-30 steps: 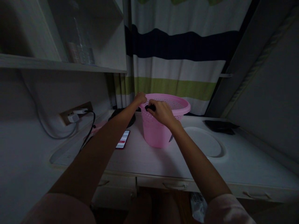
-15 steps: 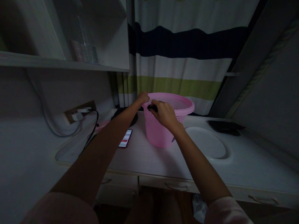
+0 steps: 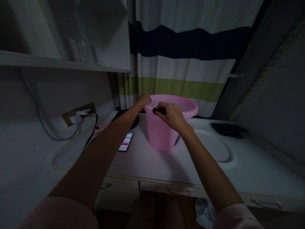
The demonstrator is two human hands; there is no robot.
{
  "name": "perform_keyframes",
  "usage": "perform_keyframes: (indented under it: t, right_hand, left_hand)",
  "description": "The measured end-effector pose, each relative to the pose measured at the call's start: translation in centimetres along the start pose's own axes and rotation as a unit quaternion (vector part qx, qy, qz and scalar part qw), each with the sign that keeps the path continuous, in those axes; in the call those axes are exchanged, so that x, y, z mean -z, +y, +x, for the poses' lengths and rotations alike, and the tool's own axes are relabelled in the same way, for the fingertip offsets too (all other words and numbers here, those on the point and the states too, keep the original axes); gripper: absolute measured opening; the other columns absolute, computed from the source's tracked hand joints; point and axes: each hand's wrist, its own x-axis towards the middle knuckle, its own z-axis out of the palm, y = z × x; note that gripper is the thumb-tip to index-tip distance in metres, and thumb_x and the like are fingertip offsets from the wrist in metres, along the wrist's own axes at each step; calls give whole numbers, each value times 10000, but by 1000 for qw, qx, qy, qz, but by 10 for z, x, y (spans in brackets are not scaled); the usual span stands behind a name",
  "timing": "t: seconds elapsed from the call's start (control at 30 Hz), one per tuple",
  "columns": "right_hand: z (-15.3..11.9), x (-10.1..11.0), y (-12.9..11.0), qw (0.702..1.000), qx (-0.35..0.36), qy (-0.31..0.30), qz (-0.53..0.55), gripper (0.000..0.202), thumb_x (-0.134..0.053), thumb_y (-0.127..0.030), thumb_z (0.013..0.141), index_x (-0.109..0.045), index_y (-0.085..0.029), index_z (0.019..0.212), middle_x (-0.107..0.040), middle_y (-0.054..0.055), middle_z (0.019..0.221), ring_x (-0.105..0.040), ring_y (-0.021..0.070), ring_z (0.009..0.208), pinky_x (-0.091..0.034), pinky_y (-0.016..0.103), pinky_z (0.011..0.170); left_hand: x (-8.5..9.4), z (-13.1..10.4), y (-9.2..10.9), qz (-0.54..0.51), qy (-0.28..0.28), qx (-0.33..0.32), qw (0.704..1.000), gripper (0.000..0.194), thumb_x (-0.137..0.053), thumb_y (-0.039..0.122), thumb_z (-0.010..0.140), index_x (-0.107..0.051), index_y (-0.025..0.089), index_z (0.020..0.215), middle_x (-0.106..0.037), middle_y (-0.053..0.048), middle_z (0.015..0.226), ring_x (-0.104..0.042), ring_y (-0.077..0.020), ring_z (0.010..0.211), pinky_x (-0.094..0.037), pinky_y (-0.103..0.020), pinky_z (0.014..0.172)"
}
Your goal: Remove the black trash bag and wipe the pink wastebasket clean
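Observation:
A pink plastic basket (image 3: 158, 136) with a band of small holes under its rim stands on the white desktop. At the rim's left side, my left hand (image 3: 145, 99) is closed round the edge. My right hand (image 3: 173, 115) is in front of the basket's upper wall, closed on a black-handled knife (image 3: 158, 110). The handle's end sticks out to the left of my fingers. A narrow grey blade shows below my right wrist, against the lower right of the basket; the part between is hidden by my hand.
A lit phone (image 3: 125, 142) lies left of the basket, near a dark item (image 3: 133, 122) behind my left forearm. Plugs and cables (image 3: 75, 119) are at the left wall. A round white recess (image 3: 214, 146) and a flat black item (image 3: 228, 129) are on the right.
My right hand has shifted slightly right with the knife, and more of the blade shows below the wrist. My left hand stays on the rim. The view has moved a little.

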Motion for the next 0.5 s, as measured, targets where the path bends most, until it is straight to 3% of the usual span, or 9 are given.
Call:
perform_keyframes:
  t: [0.23,0.5]
  right_hand:
    - [13,-7,-12,999,-5,-15,-36,244,-477,-278,822,-581,-173,1017,-640,106,937,-572,225,888,-386,308,739]
    - [-5,14,19,998,38,-27,40,204,-542,-278,793,-608,-185,962,-647,74,919,-574,194,843,-393,286,712]
  left_hand:
    - [2,-1,3,12,-7,-7,1000,439,-489,88,738,-525,118,1175,-566,-116,1165,-537,-193,1029,-420,-231,790]
    - [1,-1,1,19,0,-6,1000,428,-449,78,753,-517,82,1176,-564,-142,1160,-542,-176,1029,-420,-204,771]
